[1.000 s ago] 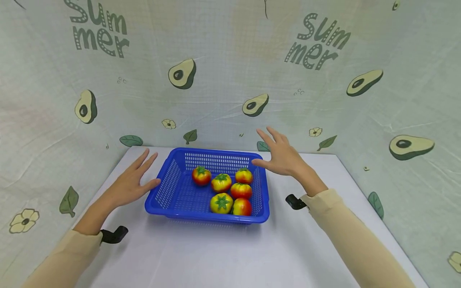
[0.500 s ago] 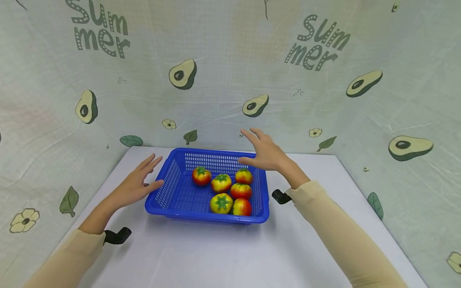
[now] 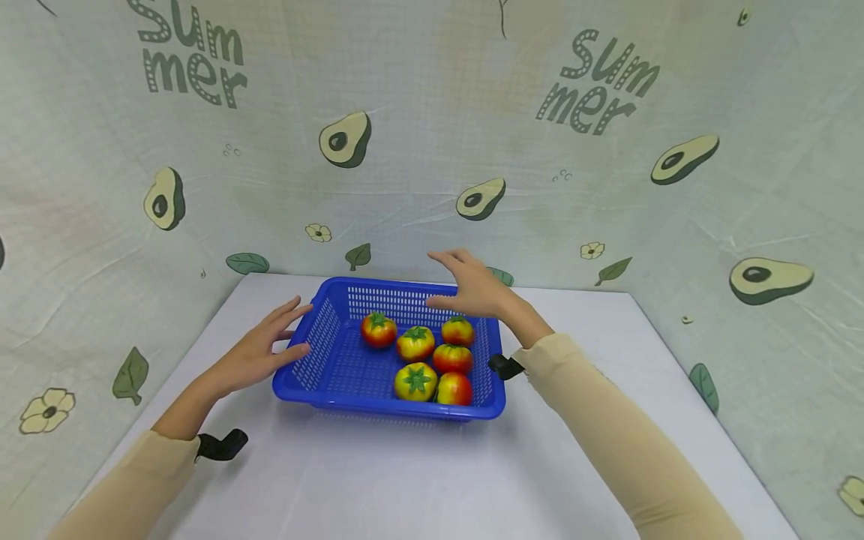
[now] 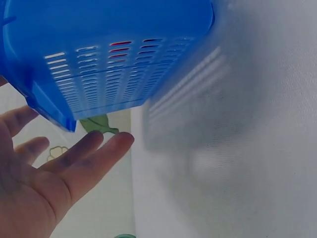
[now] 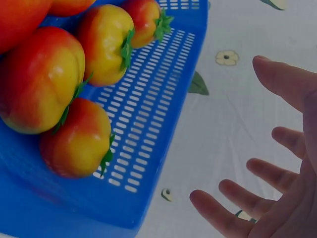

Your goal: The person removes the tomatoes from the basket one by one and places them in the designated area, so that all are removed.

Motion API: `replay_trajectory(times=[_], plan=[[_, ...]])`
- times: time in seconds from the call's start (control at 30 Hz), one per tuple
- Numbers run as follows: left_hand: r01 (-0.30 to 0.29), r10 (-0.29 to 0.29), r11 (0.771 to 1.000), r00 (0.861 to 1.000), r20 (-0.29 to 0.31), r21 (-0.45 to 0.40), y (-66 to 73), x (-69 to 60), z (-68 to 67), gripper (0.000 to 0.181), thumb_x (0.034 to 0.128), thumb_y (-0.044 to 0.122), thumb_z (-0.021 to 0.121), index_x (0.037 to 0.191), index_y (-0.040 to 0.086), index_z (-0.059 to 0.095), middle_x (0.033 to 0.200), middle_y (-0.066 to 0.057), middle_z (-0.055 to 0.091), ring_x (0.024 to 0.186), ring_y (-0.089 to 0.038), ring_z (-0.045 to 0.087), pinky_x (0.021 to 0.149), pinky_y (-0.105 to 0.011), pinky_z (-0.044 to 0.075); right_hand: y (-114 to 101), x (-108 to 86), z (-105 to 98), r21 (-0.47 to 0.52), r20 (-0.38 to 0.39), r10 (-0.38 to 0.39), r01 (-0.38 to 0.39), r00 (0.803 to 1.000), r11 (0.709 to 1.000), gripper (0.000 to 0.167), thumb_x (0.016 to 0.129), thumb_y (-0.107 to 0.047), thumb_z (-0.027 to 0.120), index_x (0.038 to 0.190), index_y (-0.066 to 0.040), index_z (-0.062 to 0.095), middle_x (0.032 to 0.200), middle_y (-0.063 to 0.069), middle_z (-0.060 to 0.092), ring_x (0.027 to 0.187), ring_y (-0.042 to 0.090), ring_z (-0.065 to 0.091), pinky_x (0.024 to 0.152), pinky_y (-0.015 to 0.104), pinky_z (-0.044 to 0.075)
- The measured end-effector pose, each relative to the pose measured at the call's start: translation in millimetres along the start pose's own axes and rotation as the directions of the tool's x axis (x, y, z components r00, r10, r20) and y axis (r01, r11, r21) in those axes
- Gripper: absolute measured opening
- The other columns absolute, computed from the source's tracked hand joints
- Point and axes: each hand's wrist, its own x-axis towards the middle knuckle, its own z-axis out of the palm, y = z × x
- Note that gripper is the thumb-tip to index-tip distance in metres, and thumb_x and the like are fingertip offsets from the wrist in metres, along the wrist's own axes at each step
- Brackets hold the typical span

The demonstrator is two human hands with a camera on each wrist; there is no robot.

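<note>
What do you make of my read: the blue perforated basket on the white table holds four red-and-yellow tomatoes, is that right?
Not quite, the count is off: the head view shows six red-and-yellow tomatoes, not four, in the blue perforated basket on the white table. The rest of your read stands.

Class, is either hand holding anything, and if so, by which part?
Nothing is held. The left hand is near the left side of the basket but not gripping it; touch cannot be told. The right hand grips neither basket nor fruit.
</note>
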Motion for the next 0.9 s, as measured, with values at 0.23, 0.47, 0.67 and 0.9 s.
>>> replay_trajectory(times=[0.23, 0.47, 0.67, 0.9], plan=[[0.003, -0.002, 1.0, 1.0, 0.01, -0.028, -3.1, -0.5, 1.8, 0.075, 0.1043, 0.034, 0.068, 0.167, 0.012, 0.032, 0.176, -0.024, 0.014, 0.138, -0.062, 0.048, 0.101, -0.073, 0.049, -5, 7.4, 10, 0.036, 0.02, -0.013, 0.012, 1.0, 0.999, 0.084, 0.095, -0.041, 0.078, 0.165, -0.018, 0.039, 0.166, 0.018, 0.038, 0.151, 0.039, 0.041, 0.119, 0.062, 0.041], [-0.012, 0.013, 0.999, 1.0, 0.015, -0.045, -7.7, -2.6, 2.2, 0.072, 0.1048, 0.033, 0.068, 0.166, 0.014, 0.035, 0.176, -0.023, 0.016, 0.136, -0.061, 0.051, 0.103, -0.073, 0.048, -7, 16.0, 19, 0.043, 0.034, -0.033, 0.032, 0.999, 0.999, 0.079, 0.096, -0.039, 0.078, 0.163, -0.016, 0.043, 0.164, 0.018, 0.042, 0.15, 0.037, 0.042, 0.121, 0.058, 0.04], [-0.011, 0.013, 0.997, 1.0, 0.026, -0.071, -8.2, -5.3, 4.7, 0.069, 0.1053, 0.029, 0.067, 0.165, 0.014, 0.037, 0.176, -0.021, 0.018, 0.136, -0.06, 0.052, 0.103, -0.072, 0.05, -11, 21.0, 27, 0.08, 0.06, -0.054, 0.049, 0.997, 0.996, 0.075, 0.097, -0.036, 0.078, 0.161, -0.014, 0.045, 0.163, 0.018, 0.043, 0.15, 0.036, 0.042, 0.123, 0.055, 0.039], [-0.03, 0.033, 0.995, 0.999, 0.028, -0.092, -8.0, -5.8, 5.5, 0.063, 0.1053, 0.028, 0.068, 0.161, 0.013, 0.043, 0.176, -0.021, 0.018, 0.136, -0.059, 0.052, 0.103, -0.072, 0.05, -14, 27.3, 38, 0.113, 0.08, -0.062, 0.053, 0.995, 0.992, 0.072, 0.098, -0.033, 0.077, 0.16, -0.014, 0.047, 0.162, 0.018, 0.044, 0.15, 0.036, 0.042, 0.123, 0.056, 0.038]])
